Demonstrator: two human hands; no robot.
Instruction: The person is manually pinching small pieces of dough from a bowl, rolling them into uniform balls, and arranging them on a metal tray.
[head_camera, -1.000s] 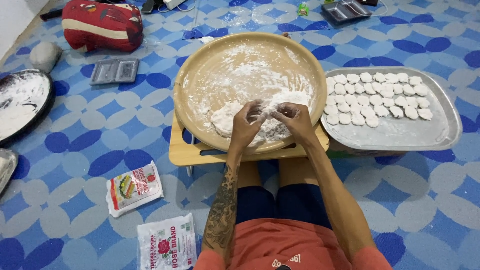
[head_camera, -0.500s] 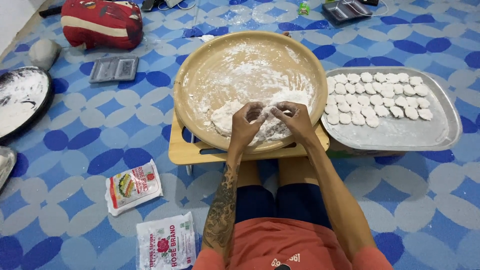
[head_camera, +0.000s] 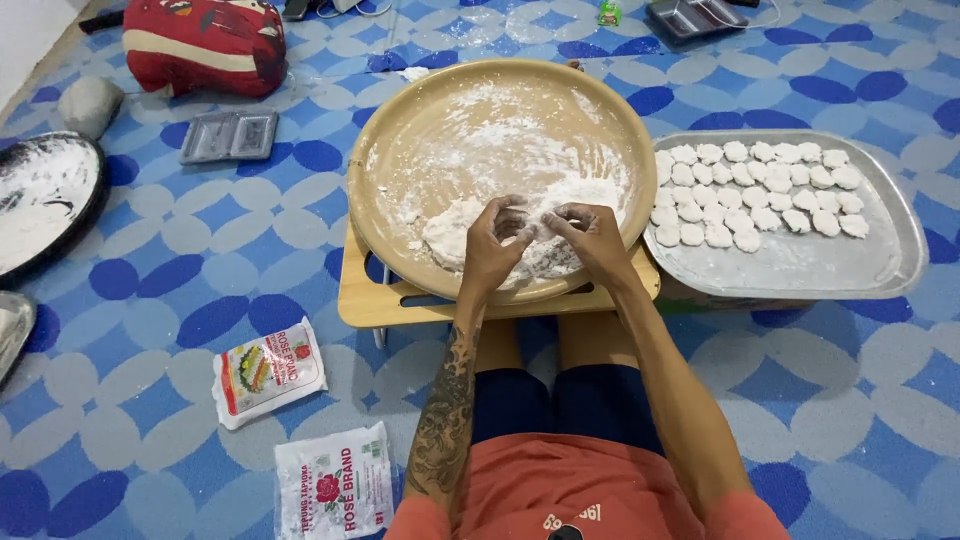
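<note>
Here, my left hand (head_camera: 495, 240) and right hand (head_camera: 590, 235) meet over the round tan tray (head_camera: 400, 150), fingers narrow and pinching a small piece of white dough (head_camera: 527, 228) between them. The tray sits on a low wooden table (head_camera: 360, 300) and holds loose flour plus a dough mass (head_camera: 450, 230) at its near edge. I cannot tell the pinched piece's long axis. To my right, a rectangular metal tray (head_camera: 880, 270) carries rows of small white dough discs (head_camera: 760, 190). Two white flour packets (head_camera: 268, 370) with red and green printing lie on the blue patterned floor (head_camera: 150, 250).
</note>
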